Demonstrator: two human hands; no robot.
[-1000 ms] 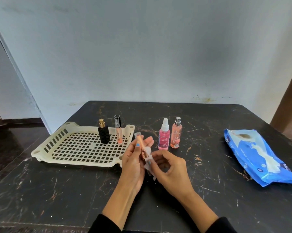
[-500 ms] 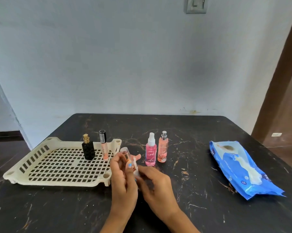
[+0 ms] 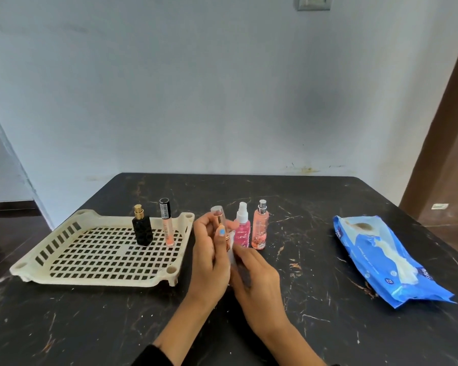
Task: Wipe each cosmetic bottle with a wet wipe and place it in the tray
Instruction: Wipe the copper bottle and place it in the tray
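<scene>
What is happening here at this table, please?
A person is cleaning cosmetic bottles. The left hand holds a small bottle with a clear cap, and the right hand rubs it with a wet wipe. A black bottle and a slim tube stand in the tray. Two pink spray bottles wait on the table, near a blue wipes pack.

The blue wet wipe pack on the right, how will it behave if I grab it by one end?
The wet wipe pack looks like soft, creased film, so it would probably sag and bend. A wipe sticks out of its opening, so that could drag or pull further. Lying flat, it should slide, not roll.
</scene>
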